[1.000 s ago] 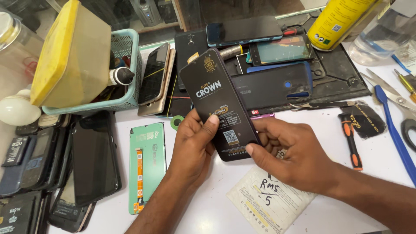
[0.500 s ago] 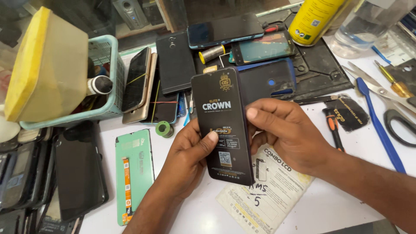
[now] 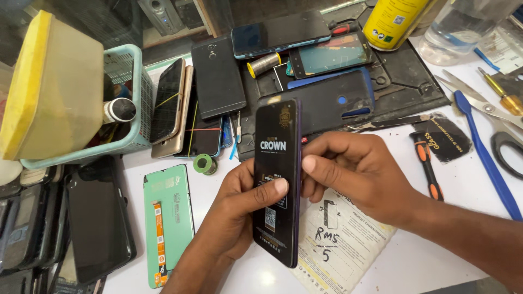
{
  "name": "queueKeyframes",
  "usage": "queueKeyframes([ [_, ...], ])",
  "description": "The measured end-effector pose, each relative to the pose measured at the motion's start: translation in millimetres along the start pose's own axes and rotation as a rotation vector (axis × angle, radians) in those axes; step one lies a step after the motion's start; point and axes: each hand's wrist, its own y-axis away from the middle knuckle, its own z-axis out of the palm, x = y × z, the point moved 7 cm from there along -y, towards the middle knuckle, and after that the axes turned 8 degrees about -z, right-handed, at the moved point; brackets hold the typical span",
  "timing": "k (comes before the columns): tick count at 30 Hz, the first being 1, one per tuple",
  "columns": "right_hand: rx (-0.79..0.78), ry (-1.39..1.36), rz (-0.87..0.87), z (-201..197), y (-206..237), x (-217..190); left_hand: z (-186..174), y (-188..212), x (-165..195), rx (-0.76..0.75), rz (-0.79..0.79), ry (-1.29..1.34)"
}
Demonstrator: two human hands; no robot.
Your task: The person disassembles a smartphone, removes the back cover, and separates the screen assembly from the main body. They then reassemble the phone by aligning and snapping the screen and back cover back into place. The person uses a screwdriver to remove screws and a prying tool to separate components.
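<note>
Both the left hand point(image 3: 239, 212) and right hand point(image 3: 354, 174) grip the thin, stiff, breakable phone point(image 3: 278, 179) by its edges.

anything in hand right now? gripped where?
Both hands hold one black smartphone with a printed film on its face, tilted on edge. Left hand thumb lies across the lower face; right hand fingers pinch its right long edge.
</note>
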Motion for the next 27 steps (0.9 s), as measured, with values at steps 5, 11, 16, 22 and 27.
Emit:
queueKeyframes([
  [5, 0.053, 0.1, -0.086, -4.9, 5.3, -10.1, 0.3, -1.2, -0.7, -0.033, -0.017, 0.078],
  [11, -0.169, 0.416, -0.122, 14.2, 10.0, -8.5, -1.4, 1.2, 2.2, 0.038, 0.078, 0.005],
  [16, -0.186, 0.541, -0.107, 23.7, 11.9, -10.8, -0.5, 4.0, 9.3, 0.172, 0.212, -0.151],
  [22, -0.146, 0.607, -0.191, 26.5, 11.7, -16.7, 4.9, 11.8, 15.8, 0.272, 0.306, -0.32],
  [27, -0.096, 0.604, -0.192, 26.1, 13.8, -11.3, 4.9, 13.6, 15.4, 0.317, 0.302, -0.383],
])
